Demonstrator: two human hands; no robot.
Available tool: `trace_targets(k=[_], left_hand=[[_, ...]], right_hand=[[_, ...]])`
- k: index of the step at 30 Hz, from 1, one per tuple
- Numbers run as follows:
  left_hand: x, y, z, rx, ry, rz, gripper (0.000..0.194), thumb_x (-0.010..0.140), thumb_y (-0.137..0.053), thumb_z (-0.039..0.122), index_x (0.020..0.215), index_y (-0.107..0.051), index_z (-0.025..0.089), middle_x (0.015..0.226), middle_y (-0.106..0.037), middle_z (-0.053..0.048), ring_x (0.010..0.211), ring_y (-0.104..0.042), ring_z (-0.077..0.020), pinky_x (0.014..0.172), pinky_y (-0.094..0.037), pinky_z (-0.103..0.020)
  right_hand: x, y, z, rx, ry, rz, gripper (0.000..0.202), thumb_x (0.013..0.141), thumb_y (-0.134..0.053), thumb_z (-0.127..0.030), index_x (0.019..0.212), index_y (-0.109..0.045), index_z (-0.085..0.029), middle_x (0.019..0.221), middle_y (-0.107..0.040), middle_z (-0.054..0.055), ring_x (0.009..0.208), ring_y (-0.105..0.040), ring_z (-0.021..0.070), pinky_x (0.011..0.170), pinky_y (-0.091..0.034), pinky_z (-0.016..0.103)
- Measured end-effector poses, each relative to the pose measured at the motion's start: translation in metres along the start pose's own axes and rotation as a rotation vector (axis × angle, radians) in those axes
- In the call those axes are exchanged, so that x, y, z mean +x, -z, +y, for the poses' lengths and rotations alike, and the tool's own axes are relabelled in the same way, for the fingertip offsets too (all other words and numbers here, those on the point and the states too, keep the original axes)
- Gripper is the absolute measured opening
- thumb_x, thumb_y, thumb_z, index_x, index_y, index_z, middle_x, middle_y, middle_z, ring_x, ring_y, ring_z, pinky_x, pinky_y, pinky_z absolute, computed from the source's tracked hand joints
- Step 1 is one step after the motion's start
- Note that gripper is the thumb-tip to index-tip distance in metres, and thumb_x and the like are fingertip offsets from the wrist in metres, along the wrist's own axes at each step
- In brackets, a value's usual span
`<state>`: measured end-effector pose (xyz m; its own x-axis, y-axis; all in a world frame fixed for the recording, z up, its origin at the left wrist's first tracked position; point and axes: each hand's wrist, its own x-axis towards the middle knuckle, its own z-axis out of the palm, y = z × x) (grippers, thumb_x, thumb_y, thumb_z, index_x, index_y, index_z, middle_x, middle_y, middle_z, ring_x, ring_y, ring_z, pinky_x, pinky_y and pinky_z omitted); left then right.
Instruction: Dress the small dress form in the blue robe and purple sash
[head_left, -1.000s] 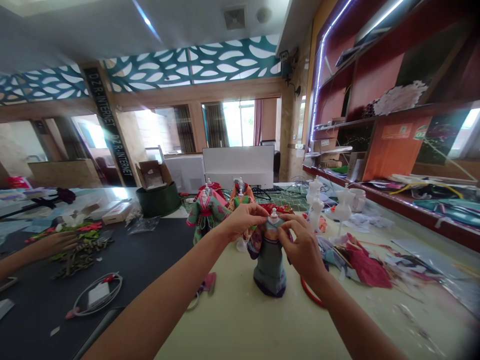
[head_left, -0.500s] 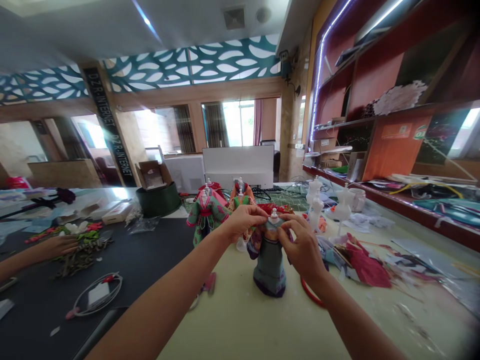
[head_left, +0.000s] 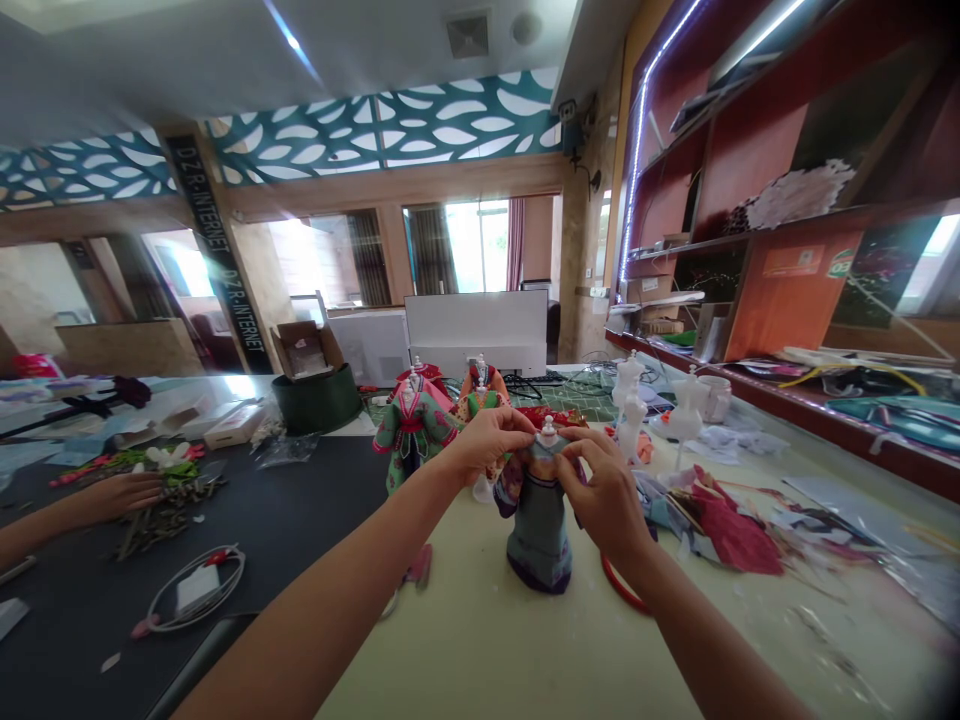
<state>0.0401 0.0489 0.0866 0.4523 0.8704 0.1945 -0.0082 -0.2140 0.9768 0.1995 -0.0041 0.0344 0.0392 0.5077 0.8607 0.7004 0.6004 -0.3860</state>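
Right of lower centre, head view: long grey-blue cloth robe with purple hem, upright on a small white-necked mannequin.
Left hand: fingertips pinching one shoulder, seemingly steadying it.
Right hand: thumb and finger gripping the opposite shoulder, perhaps to hold the neckline even.

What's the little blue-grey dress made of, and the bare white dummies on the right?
The blue-grey dress looks like matt cloth: it hangs in a soft flare and doesn't shine. The white dummies are probably hard plastic, smooth and evenly white, though painted wood is possible.
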Motion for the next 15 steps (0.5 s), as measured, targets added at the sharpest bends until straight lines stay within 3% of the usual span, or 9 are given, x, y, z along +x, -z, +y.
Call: trace_targets(k=[15], left_hand=[[0.0000,0.0002,0.0012,0.031,0.007,-0.008,0.017,0.063,-0.068,0.015,0.079,-0.063,0.009,0.079,-0.062,-0.006,0.072,-0.056,-0.0135,0.066,-0.043,-0.022]], right_hand=[[0.0007,0.0005,0.0011,0.007,0.004,0.010,0.011,0.077,-0.054,-0.015,0.068,-0.051,-0.020,0.099,-0.060,0.006,0.097,-0.054,0.0201,0.086,-0.041,0.038]])
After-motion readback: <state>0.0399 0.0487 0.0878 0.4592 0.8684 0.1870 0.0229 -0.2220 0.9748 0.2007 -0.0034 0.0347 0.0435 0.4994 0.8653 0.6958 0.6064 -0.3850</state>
